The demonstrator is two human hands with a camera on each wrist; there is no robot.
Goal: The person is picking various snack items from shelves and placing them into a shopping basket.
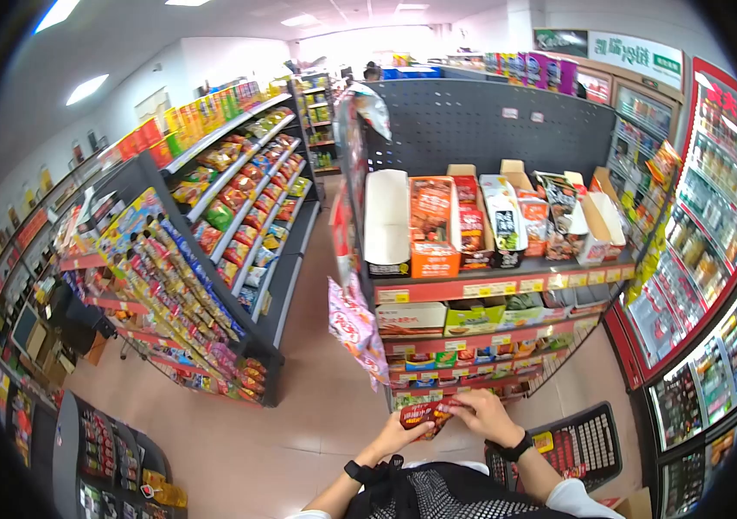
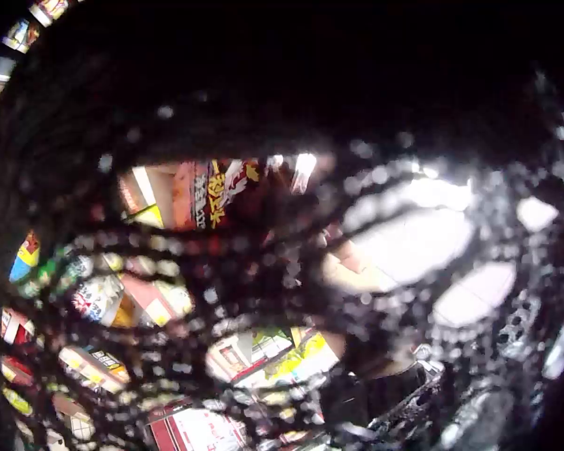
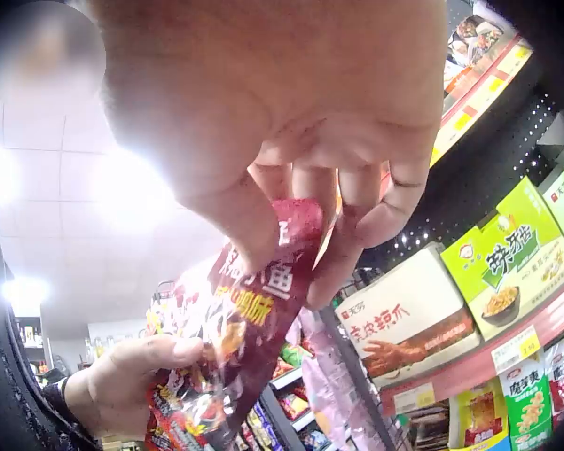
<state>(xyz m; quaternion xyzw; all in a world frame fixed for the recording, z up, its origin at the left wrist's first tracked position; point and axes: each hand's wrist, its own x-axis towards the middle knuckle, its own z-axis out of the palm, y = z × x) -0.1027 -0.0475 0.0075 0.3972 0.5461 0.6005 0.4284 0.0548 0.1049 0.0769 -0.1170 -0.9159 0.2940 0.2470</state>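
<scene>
A dark red snack packet [image 1: 424, 416] with yellow lettering is held in front of the body, facing the shelf. My left hand [image 1: 397, 438] grips one end of it, thumb [image 3: 174, 352] lying across the printed face. At the opposite end, my right hand [image 1: 486, 417] pinches the packet's top edge between thumb and fingers, as the right wrist view shows close up. Black mesh cloth covers most of the left wrist view; through a gap in it part of the packet [image 2: 216, 193] shows, while the left hand is largely hidden there.
Straight ahead stands a shelf unit with open snack boxes [image 1: 436, 227] on its top tier. A pink bag [image 1: 356, 329] hangs at its left end. On the floor to the right lies a black basket [image 1: 612, 432] with some packets inside. Drink fridges [image 1: 704, 216] line the right side.
</scene>
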